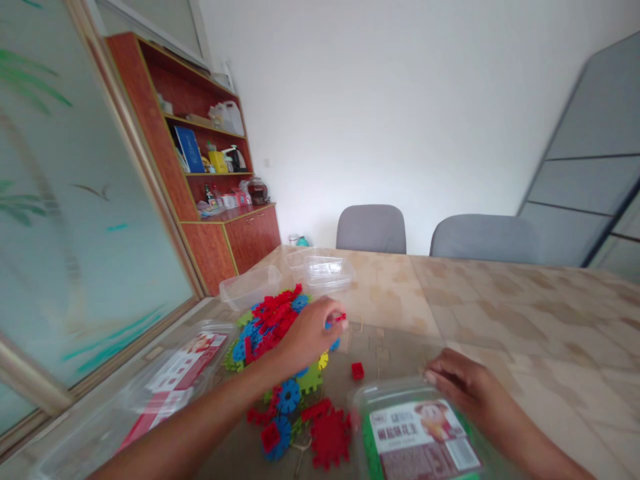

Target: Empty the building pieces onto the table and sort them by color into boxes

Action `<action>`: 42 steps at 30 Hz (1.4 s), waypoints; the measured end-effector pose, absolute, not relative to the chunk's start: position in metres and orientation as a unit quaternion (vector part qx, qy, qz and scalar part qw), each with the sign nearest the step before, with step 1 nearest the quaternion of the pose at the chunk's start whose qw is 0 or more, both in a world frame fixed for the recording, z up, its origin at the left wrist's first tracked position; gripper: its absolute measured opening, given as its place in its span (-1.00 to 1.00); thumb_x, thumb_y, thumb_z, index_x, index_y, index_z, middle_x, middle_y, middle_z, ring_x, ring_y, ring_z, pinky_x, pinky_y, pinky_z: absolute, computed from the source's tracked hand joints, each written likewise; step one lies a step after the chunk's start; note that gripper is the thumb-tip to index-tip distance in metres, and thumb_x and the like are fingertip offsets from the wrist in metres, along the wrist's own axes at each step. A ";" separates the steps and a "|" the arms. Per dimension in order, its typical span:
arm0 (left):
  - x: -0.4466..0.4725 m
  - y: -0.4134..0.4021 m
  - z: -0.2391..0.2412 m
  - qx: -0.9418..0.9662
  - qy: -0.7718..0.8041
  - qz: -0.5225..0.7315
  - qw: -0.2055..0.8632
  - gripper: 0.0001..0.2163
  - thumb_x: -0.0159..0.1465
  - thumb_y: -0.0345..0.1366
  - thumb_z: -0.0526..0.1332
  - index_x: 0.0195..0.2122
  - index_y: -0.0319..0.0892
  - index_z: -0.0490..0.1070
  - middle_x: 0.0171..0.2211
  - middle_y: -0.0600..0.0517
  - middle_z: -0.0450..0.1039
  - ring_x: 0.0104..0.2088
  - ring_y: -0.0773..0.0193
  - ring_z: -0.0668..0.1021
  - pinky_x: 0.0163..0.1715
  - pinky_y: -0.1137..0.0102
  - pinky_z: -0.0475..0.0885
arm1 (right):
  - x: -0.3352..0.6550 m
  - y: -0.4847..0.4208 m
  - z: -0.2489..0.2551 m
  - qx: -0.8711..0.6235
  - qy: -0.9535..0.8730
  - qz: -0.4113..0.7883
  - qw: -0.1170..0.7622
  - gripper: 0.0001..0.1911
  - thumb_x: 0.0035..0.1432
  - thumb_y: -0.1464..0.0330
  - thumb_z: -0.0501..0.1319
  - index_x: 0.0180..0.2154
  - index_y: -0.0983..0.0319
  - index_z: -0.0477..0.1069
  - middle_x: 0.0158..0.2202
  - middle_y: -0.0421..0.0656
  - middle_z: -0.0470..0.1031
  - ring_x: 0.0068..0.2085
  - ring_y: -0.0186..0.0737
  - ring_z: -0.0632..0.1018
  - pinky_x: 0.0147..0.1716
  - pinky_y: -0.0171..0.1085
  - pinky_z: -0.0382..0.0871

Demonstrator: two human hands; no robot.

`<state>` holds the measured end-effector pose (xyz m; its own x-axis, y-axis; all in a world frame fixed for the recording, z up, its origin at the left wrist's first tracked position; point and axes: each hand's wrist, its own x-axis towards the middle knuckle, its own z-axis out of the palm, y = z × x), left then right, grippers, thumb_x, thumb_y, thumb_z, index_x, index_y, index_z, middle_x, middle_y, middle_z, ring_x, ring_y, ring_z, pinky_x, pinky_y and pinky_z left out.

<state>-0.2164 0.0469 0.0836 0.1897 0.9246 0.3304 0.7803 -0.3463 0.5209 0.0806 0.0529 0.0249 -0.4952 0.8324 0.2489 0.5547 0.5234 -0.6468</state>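
One small red plastic piece [341, 317] sits pinched in left fingers [331, 305]; right fingers [446, 361] curl, grip unclear.

Light: bright, soft, even; source out of view. Wall [380, 120] behind table [500, 313]: palest area, greying towards upper right. Shelves [150, 73] left of table: dimmer, shadowed inside; small lettering lost. Shadows on table: faint, soft-edged. Glare: whitish highlights on clear tub [327, 273] near table's far edge. Blur: left hand [317, 327] and right hand [460, 380] above table slightly soft. Distortion: wide-angle; door [125, 233] left of table, panels [590, 133] right of it, stretched, leaning outwards.
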 end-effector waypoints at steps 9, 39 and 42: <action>-0.178 -0.028 0.049 0.687 0.535 0.266 0.414 -0.72 0.09 -0.22 0.30 -0.20 -0.22 0.40 -0.33 0.06 0.41 -0.33 0.26 0.44 -0.38 0.46 0.27 | 0.080 0.052 0.025 -0.422 -0.834 0.219 0.281 -0.63 0.28 0.19 0.00 -0.48 0.22 0.35 -0.48 -0.15 0.39 -0.44 -0.21 0.46 -0.44 -0.29 0.28; -0.159 -0.026 0.021 0.514 0.472 0.428 0.574 -0.63 0.06 -0.06 0.31 -0.38 -0.14 0.14 -0.55 0.20 0.29 -0.71 0.53 0.32 -0.79 0.63 0.10 | 0.030 0.054 0.066 -0.346 -0.843 0.362 0.194 -0.52 0.23 0.04 0.05 -0.58 0.23 0.20 -0.58 -0.29 0.15 -0.53 -0.38 0.21 -0.58 -0.39 0.02; -0.157 -0.023 0.016 0.522 0.476 0.430 0.562 -0.65 0.07 -0.09 0.30 -0.38 -0.13 0.13 -0.52 0.19 0.32 -0.73 0.54 0.33 -0.82 0.64 0.09 | 0.010 0.052 0.065 -0.340 -0.810 0.440 0.187 -0.56 0.14 0.03 0.15 -0.55 0.25 0.27 -0.59 -0.30 0.18 -0.53 -0.39 0.20 -0.59 -0.41 0.01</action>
